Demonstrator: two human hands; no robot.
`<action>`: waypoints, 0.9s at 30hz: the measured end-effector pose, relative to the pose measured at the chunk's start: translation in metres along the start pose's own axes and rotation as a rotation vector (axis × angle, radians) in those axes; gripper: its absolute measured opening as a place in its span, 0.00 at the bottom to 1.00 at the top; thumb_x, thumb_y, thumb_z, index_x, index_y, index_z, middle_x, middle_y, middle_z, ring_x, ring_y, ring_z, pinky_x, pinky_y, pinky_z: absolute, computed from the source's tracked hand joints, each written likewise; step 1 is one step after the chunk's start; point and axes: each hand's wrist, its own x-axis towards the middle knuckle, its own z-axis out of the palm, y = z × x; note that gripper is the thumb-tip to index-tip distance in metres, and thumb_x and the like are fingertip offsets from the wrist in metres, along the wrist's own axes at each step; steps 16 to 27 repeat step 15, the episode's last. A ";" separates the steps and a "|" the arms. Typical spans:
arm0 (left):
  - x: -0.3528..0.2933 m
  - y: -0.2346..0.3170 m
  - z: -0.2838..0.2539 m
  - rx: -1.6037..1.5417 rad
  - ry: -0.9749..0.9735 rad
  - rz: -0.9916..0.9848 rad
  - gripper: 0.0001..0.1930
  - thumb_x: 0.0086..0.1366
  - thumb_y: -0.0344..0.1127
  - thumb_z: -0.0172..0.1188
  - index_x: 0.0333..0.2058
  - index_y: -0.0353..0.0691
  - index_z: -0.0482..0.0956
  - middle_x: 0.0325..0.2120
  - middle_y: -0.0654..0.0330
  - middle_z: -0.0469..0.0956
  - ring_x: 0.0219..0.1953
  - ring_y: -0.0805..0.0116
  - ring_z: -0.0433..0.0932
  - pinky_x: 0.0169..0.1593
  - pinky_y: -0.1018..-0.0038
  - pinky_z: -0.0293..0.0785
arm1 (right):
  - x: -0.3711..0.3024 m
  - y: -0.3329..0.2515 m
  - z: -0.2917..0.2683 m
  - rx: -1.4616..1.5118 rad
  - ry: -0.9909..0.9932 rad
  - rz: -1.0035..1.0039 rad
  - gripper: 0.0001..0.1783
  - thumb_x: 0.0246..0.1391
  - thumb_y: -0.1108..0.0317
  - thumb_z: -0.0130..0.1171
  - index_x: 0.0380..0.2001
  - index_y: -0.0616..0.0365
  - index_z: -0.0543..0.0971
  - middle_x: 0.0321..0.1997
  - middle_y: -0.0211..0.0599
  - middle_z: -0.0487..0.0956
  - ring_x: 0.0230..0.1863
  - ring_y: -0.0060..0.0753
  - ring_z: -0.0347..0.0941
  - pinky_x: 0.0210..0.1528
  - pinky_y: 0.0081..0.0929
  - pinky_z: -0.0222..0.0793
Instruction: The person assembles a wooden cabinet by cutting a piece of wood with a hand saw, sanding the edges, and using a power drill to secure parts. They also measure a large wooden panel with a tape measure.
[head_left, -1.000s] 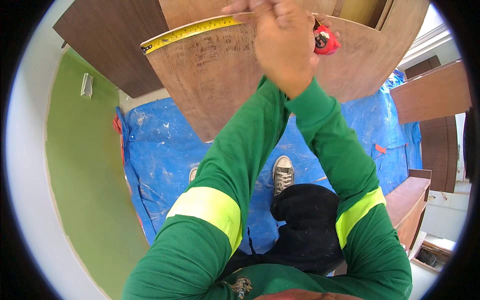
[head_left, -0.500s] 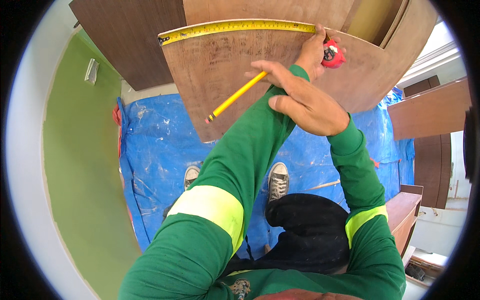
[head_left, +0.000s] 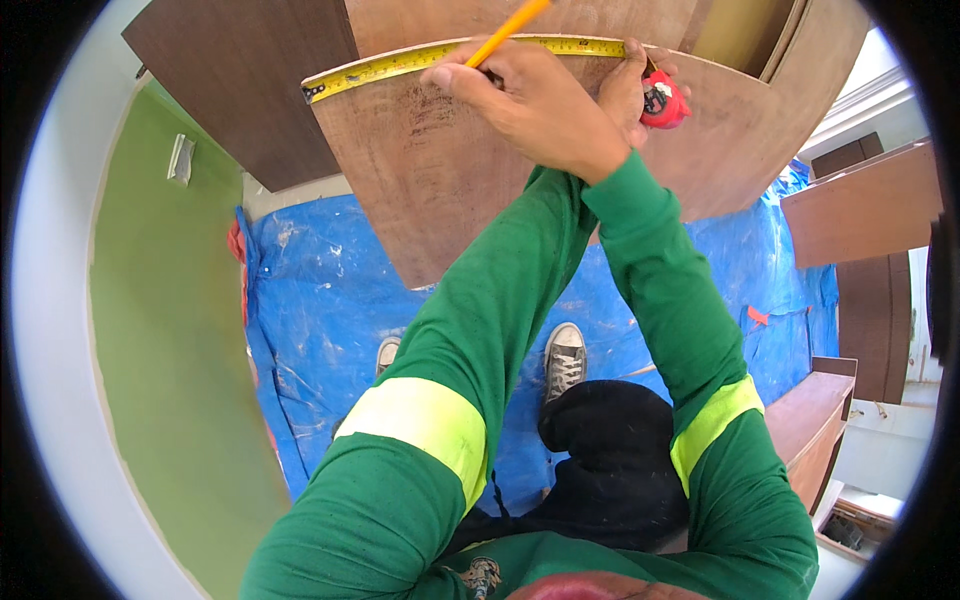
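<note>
A yellow tape blade (head_left: 380, 70) runs along the upper edge of a brown plywood panel (head_left: 400, 190), its hooked end at the panel's left corner. My left hand (head_left: 622, 95) is closed at the blade's right end, holding the red tape measure (head_left: 664, 100) beside the panel edge. Crossing over my left forearm, my right hand (head_left: 545, 110) pinches a yellow pencil (head_left: 508, 32). That hand hovers over the blade and hides part of it. The pencil slants up and right; its lower end is hidden by the fingers.
Dark brown boards (head_left: 240, 90) lean at the upper left, beside a green wall (head_left: 170, 300). A blue tarp (head_left: 320, 290) covers the floor under my shoes (head_left: 566, 360). Wooden cabinet parts (head_left: 860, 205) and a low wooden box (head_left: 815, 415) stand at the right.
My right hand has moved up from over my left forearm to the tape blade, turning the pencil upward. My left hand and the tape measure stay nearly in place.
</note>
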 end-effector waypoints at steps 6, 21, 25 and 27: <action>0.000 0.004 0.000 -0.002 0.010 -0.003 0.31 0.79 0.66 0.46 0.51 0.39 0.77 0.39 0.56 0.81 0.36 0.52 0.87 0.41 0.53 0.87 | 0.021 0.033 0.021 0.049 0.160 -0.107 0.10 0.64 0.65 0.65 0.42 0.61 0.85 0.36 0.31 0.85 0.36 0.23 0.78 0.40 0.24 0.75; -0.003 0.006 -0.011 0.162 -0.044 -0.048 0.38 0.75 0.71 0.45 0.62 0.42 0.75 0.47 0.55 0.79 0.46 0.49 0.86 0.51 0.50 0.86 | 0.022 0.044 0.027 -0.031 0.146 -0.132 0.08 0.58 0.65 0.65 0.39 0.55 0.83 0.33 0.36 0.85 0.33 0.39 0.81 0.39 0.35 0.76; -0.003 0.006 -0.011 0.162 -0.044 -0.048 0.38 0.75 0.71 0.45 0.62 0.42 0.75 0.47 0.55 0.79 0.46 0.49 0.86 0.51 0.50 0.86 | 0.022 0.044 0.027 -0.031 0.146 -0.132 0.08 0.58 0.65 0.65 0.39 0.55 0.83 0.33 0.36 0.85 0.33 0.39 0.81 0.39 0.35 0.76; -0.003 0.006 -0.011 0.162 -0.044 -0.048 0.38 0.75 0.71 0.45 0.62 0.42 0.75 0.47 0.55 0.79 0.46 0.49 0.86 0.51 0.50 0.86 | 0.022 0.044 0.027 -0.031 0.146 -0.132 0.08 0.58 0.65 0.65 0.39 0.55 0.83 0.33 0.36 0.85 0.33 0.39 0.81 0.39 0.35 0.76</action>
